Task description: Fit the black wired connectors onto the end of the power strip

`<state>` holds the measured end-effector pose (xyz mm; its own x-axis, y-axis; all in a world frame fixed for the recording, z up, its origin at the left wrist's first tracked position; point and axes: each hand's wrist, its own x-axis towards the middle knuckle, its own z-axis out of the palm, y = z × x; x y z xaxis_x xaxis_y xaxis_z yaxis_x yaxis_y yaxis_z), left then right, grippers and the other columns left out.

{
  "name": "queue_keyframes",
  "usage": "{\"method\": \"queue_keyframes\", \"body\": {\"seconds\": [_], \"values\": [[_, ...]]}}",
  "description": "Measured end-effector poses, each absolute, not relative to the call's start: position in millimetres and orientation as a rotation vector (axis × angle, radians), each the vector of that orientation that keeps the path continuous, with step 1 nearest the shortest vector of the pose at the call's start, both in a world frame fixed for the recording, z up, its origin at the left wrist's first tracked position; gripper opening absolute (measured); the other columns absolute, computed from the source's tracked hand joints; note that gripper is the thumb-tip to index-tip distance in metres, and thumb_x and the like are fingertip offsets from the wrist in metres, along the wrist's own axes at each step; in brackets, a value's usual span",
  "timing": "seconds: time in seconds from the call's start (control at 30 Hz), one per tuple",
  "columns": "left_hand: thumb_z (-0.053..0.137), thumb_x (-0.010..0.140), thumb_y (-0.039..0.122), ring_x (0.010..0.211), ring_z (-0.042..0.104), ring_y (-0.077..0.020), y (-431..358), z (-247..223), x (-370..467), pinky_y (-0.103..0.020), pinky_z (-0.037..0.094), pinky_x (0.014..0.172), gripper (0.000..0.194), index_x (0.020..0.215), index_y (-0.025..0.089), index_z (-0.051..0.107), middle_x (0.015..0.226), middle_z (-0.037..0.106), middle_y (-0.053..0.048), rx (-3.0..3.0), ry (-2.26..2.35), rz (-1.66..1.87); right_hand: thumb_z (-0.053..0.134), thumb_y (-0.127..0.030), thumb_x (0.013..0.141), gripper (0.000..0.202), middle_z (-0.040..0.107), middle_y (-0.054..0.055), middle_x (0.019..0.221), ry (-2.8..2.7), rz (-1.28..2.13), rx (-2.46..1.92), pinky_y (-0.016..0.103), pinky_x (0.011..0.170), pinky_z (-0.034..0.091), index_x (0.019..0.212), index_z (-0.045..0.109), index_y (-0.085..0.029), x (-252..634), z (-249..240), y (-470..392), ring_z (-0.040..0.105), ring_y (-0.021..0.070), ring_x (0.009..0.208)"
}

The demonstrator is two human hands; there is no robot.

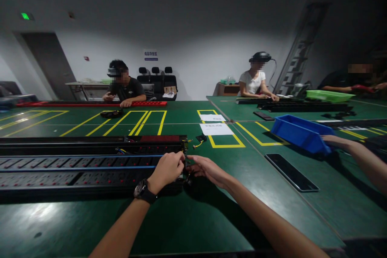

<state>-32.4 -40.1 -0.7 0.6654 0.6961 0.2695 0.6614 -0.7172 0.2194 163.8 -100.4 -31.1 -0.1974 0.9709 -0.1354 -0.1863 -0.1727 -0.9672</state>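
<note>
A long black power strip [99,163] with rows of sockets, small red marks and blue edges lies across the left of the table. At its right end my left hand [169,169], with a watch on the wrist, has its fingers curled down; what they pinch is hidden behind the knuckles. My right hand [208,169] comes in from the right, fingers bent toward the same end. A small dark part [189,175] shows by its fingertips, too dim to name. Behind the strip runs another black housing [90,145] with a dark red section at its right end.
A co-worker's hand [331,141] touches a blue bin [302,131] at right. A phone [292,171] lies nearer. Paper sheets [216,129] and a small connector with yellow wire [200,140] lie beyond my hands. Two people work across the green table [187,225]; another sits far right.
</note>
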Motion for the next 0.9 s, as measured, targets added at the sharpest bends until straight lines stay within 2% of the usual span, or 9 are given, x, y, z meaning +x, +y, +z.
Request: {"method": "queue_keyframes", "body": {"seconds": [0.27, 0.63, 0.8, 0.9], "values": [[0.049, 0.088, 0.013, 0.088, 0.065, -0.019, -40.9, 1.8, -33.1, -0.029, 0.046, 0.081, 0.018, 0.095, 0.02, 0.064, 0.09, 0.07, -0.005, 2.721, 1.102, 0.558, 0.066, -0.06, 0.087, 0.059, 0.075, 0.007, 0.107, -1.179, 1.506, -1.046, 0.033, 0.083, 0.049, 0.132, 0.064, -0.022, 163.4, -35.9, -98.7, 0.068, 0.0214, 0.099], [0.05, 0.086, 0.011, 0.082, 0.066, -0.0168, -39.8, 3.8, -32.8, -0.025, 0.045, 0.075, 0.019, 0.086, 0.02, 0.067, 0.086, 0.073, -0.003, 2.648, 1.055, 0.579, 0.067, -0.062, 0.084, 0.062, 0.074, 0.005, 0.104, -1.191, 1.476, -1.066, 0.029, 0.074, 0.046, 0.132, 0.065, -0.023, 164.0, -39.5, -95.8, 0.066, 0.0205, 0.094], [0.05, 0.087, 0.013, 0.083, 0.066, -0.0175, -40.0, 2.7, -32.6, -0.026, 0.045, 0.077, 0.018, 0.086, 0.02, 0.067, 0.087, 0.072, -0.004, 2.701, 1.081, 0.55, 0.068, -0.059, 0.084, 0.053, 0.074, 0.005, 0.099, -1.193, 1.425, -1.101, 0.03, 0.075, 0.048, 0.124, 0.069, -0.023, 162.0, -42.0, -94.1, 0.066, 0.0208, 0.093], [0.05, 0.086, 0.013, 0.084, 0.066, -0.018, -38.9, 1.1, -33.1, -0.026, 0.045, 0.077, 0.018, 0.086, 0.021, 0.066, 0.087, 0.072, -0.004, 2.716, 1.085, 0.546, 0.068, -0.056, 0.082, 0.046, 0.073, 0.004, 0.09, -1.133, 1.374, -1.145, 0.029, 0.07, 0.047, 0.111, 0.07, -0.021, 161.3, -47.5, -90.2, 0.065, 0.019, 0.083]]}}
